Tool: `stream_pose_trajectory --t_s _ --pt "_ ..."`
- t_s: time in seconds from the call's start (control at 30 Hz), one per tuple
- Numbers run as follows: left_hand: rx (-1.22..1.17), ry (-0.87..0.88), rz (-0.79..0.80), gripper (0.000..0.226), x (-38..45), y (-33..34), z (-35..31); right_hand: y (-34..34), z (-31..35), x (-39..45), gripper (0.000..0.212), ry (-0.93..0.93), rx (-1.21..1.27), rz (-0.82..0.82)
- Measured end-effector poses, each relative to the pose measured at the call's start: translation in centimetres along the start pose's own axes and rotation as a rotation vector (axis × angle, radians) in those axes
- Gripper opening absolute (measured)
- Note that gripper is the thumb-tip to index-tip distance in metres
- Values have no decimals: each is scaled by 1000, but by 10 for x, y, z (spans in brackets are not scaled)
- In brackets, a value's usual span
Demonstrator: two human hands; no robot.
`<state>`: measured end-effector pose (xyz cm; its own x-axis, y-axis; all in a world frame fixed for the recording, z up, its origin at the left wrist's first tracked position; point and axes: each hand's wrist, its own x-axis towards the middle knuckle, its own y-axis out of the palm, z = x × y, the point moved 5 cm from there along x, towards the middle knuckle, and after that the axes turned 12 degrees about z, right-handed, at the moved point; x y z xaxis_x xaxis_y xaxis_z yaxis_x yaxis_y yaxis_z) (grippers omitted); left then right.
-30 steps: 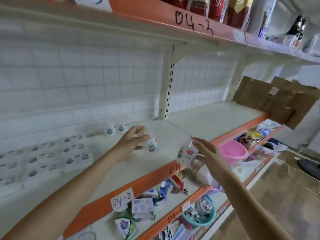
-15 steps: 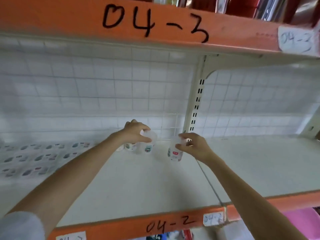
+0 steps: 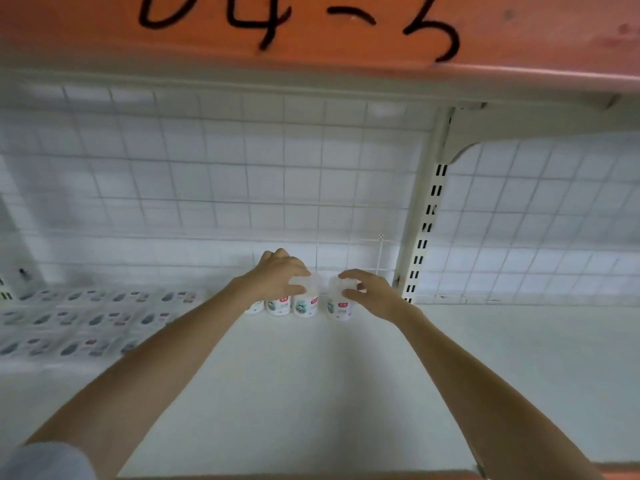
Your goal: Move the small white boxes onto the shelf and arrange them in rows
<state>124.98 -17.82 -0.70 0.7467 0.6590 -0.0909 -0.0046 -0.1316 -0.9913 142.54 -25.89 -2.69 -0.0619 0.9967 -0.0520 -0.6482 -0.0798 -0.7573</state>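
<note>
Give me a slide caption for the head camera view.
Left hand and right hand set two small white boxes at the shelf's back.

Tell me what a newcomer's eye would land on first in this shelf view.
First, the two bare arms reaching to the back of the white shelf, where the left hand and right hand each grip a small white box in a short row against the wire-grid back. Next, the orange shelf edge overhead, hand-marked "04-3". Flat packets lie in rows at far left.
</note>
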Motion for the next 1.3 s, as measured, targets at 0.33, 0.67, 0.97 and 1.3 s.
stream_pose_trajectory --t_s 0.33,0.67,0.97,1.3 --pt "-83 -15 -83 41 0 3 -3 8 10 14 29 -83 24 -63" --pt "-72 0 -122 40 -4 2 -8 12 10 22 27 -39 -11 -128" --pt "-37 10 -163 51 -19 7 -13 18 14 -2 56 6 -116 -112" --pt "24 -11 -405 40 -138 34 -22 23 17 -145 34 30 -608 -299"
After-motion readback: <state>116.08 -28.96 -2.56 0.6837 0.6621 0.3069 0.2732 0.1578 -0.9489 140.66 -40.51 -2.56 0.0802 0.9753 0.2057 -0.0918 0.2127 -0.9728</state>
